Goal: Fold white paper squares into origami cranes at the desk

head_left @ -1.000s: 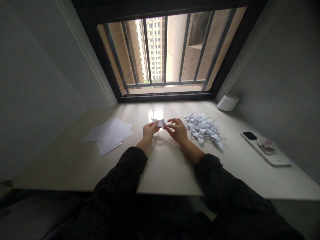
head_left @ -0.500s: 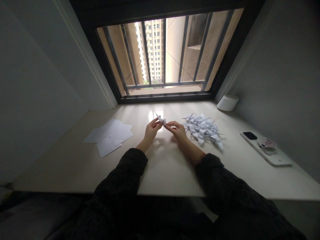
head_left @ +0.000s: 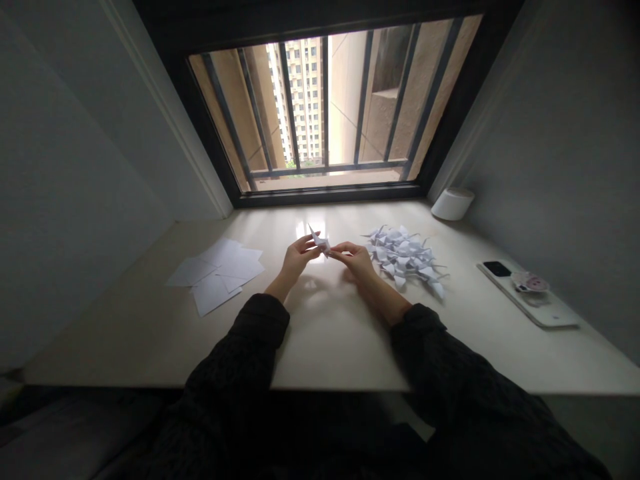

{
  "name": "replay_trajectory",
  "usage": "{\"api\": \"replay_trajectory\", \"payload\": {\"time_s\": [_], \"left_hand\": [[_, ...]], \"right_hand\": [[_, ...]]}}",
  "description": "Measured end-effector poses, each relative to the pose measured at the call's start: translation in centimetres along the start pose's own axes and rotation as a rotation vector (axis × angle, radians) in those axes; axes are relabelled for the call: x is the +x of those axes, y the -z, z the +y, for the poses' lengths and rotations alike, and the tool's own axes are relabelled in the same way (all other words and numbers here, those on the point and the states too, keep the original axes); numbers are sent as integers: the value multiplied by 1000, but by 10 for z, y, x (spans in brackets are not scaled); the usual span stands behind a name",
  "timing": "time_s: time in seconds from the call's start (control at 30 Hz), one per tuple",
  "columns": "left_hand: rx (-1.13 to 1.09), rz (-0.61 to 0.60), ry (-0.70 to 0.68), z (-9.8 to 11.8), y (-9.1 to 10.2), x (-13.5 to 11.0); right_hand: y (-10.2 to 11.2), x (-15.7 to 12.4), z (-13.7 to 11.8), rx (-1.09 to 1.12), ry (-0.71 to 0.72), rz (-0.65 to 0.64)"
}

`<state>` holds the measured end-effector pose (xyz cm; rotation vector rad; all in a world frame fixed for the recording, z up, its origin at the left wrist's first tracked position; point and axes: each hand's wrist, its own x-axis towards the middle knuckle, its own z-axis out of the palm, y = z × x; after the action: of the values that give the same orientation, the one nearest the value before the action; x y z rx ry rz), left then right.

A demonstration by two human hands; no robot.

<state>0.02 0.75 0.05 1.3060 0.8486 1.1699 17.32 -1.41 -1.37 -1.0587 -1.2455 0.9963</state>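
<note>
A small white origami crane (head_left: 321, 243) is held just above the sill, between the fingertips of both hands. My left hand (head_left: 299, 257) pinches it from the left, with a pointed end sticking up past the fingers. From the right, my right hand (head_left: 356, 259) grips its other side with thumb and forefinger. Close beyond the right hand lies a heap of folded white paper cranes (head_left: 404, 257). Flat white paper sheets (head_left: 220, 270) overlap one another to the left of my left hand.
The pale sill (head_left: 320, 333) ends at a straight front edge near my body. A phone (head_left: 533, 300) with a round pink grip lies at the right. A white cylinder-like object (head_left: 453, 204) stands in the back right corner, beside the barred window (head_left: 325, 120).
The crane has turned between my fingers, and more of its folded body shows. My left hand has shifted slightly left. The right hand keeps nearly the same place.
</note>
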Motion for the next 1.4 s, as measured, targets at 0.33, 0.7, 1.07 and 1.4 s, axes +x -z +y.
{"api": "replay_trajectory", "payload": {"time_s": [0.33, 0.7, 1.07, 1.4], "left_hand": [[66, -45, 31, 10, 6, 0], [-32, -98, 108, 7, 12, 3], [-44, -247, 180, 5, 2, -3], [-25, -297, 193, 6, -4, -8]], "right_hand": [[0, -2, -5, -21, 8, 1], [2, -12, -17, -553, 520, 84], [4, -14, -18, -749, 720, 115], [6, -15, -15, -718, 723, 89]]}}
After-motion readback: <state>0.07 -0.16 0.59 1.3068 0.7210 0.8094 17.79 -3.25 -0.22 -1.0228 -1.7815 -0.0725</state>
